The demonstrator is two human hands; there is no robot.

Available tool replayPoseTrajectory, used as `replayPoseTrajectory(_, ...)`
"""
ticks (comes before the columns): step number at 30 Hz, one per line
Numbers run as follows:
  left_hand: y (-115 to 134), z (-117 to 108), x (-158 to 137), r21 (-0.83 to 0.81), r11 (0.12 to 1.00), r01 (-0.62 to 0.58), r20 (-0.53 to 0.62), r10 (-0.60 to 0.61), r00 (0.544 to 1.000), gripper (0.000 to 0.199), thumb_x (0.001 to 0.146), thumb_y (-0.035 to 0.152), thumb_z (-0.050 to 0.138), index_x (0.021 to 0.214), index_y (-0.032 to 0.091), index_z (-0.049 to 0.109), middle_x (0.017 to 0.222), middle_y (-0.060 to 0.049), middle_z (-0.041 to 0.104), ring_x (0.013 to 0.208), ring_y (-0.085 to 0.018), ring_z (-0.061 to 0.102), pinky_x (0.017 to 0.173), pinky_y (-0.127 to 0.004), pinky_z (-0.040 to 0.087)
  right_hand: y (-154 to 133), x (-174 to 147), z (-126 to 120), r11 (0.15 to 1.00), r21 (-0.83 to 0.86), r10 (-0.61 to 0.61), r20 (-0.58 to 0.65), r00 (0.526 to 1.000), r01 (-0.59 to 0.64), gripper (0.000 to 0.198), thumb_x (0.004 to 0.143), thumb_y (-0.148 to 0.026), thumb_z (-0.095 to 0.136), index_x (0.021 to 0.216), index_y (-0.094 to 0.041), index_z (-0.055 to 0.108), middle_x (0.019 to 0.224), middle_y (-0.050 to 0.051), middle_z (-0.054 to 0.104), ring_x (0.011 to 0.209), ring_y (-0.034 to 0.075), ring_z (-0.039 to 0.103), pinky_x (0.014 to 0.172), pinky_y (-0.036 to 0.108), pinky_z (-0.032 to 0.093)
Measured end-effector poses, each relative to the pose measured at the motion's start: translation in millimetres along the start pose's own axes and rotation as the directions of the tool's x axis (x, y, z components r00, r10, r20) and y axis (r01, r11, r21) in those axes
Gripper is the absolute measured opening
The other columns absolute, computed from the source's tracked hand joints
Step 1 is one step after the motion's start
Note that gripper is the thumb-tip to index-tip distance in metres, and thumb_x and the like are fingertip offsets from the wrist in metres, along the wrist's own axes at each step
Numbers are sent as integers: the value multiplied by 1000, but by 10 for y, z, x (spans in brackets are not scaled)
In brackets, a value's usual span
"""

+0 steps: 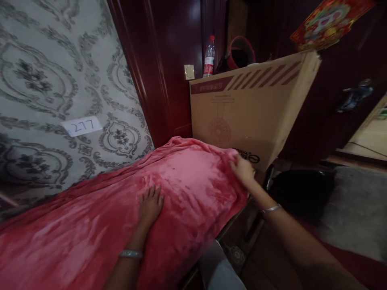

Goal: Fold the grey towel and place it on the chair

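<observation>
A red plush blanket (99, 217) covers the long flat surface before me, with folds along the wall side. My left hand (150, 204) lies palm down on its middle, fingers spread. At the far right corner, my right hand (242, 169) has its fingers closed on the blanket's edge, slightly smeared by motion. What lies under the cloth is hidden.
A large cardboard box (236, 108) stands right behind the blanket's far end. A plastic bottle (209, 58) and a red-rimmed round container (240, 52) show behind it. Patterned wallpaper (54, 80) with a paper label (82, 126) borders the left side. A dark seat (302, 193) is at right.
</observation>
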State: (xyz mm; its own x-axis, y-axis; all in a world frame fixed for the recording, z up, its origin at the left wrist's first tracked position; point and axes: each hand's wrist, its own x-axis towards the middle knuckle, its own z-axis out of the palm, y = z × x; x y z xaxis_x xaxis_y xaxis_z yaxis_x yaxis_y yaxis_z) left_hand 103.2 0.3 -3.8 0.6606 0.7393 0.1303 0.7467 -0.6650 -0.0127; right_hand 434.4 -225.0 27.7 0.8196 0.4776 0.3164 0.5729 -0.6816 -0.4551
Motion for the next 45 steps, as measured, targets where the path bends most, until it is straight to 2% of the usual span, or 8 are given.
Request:
replayPoseTrajectory(4, 22, 29, -21, 17, 1000, 4, -51, -3, 999, 55, 102, 31, 27, 150, 14, 49, 159, -15, 43, 149, -31, 36, 120, -53, 29, -842, -400, 305, 898, 216, -429, 229, 874, 384, 44, 97, -32, 40, 134, -23, 61, 122, 9, 72, 108, 25, 68, 90, 32, 52)
replayPoseTrajectory(11, 5, 17, -9, 29, 999, -25, -108, 28, 994, 55, 101, 31, 29, 145, 13, 56, 153, -16, 50, 144, -32, 43, 117, -51, 36, -1138, -716, 679, 841, 302, -532, 314, 786, 449, 26, 93, -40, 55, 107, -29, 74, 107, -1, 76, 95, 21, 71, 82, 29, 55)
replayPoseTrajectory(18, -2, 39, 8, 27, 999, -22, -93, 24, 995, 55, 100, 30, 29, 146, 13, 54, 153, -16, 50, 144, -31, 43, 118, -50, 34, -252, -137, 336, 990, 123, -69, 43, 997, 63, 50, 97, -20, 33, 140, -5, 53, 141, 23, 57, 130, 31, 53, 108, 43, 42)
replayPoseTrajectory(23, -42, 119, 50, 26, 999, -22, -137, 25, 990, 51, 101, 29, 34, 145, 14, 56, 152, -16, 52, 142, -32, 45, 117, -51, 36, 389, 52, 248, 979, 33, 200, -22, 979, -199, 49, 90, -27, 52, 133, -4, 59, 116, 25, 67, 112, 34, 62, 91, 43, 50)
replayPoseTrajectory(29, -84, 183, 72, 13, 1000, -15, -144, 16, 989, 49, 101, 30, 37, 144, 17, 57, 151, -14, 53, 142, -31, 46, 116, -51, 38, -278, -187, 496, 976, 110, -182, -43, 982, 185, 41, 89, -9, 44, 120, -19, 69, 120, 11, 65, 113, 21, 57, 95, 30, 45)
replayPoseTrajectory(33, -107, 225, 68, 10, 999, -40, -189, 41, 981, 47, 101, 28, 38, 141, 15, 59, 148, -15, 56, 140, -31, 49, 114, -51, 40, -756, -590, 807, 773, 215, -626, 106, 772, 597, 28, 94, -12, 48, 105, -21, 72, 110, 6, 67, 97, 20, 57, 88, 31, 48)
replayPoseTrajectory(39, -101, 238, 61, 4, 999, -33, -197, 33, 980, 46, 100, 28, 41, 141, 16, 60, 148, -15, 56, 140, -31, 49, 114, -50, 40, -719, -732, 902, 822, 240, -552, 108, 827, 517, 44, 97, -19, 48, 140, -19, 58, 124, 13, 64, 107, 23, 60, 92, 34, 50)
replayPoseTrajectory(45, -84, 199, 30, -3, 999, -36, -195, 35, 980, 46, 100, 28, 41, 140, 17, 60, 147, -15, 57, 138, -30, 50, 114, -50, 40, -794, -524, 774, 847, 216, -520, 148, 841, 486, 38, 90, -11, 53, 121, -24, 71, 122, 7, 68, 113, 21, 59, 101, 30, 45)
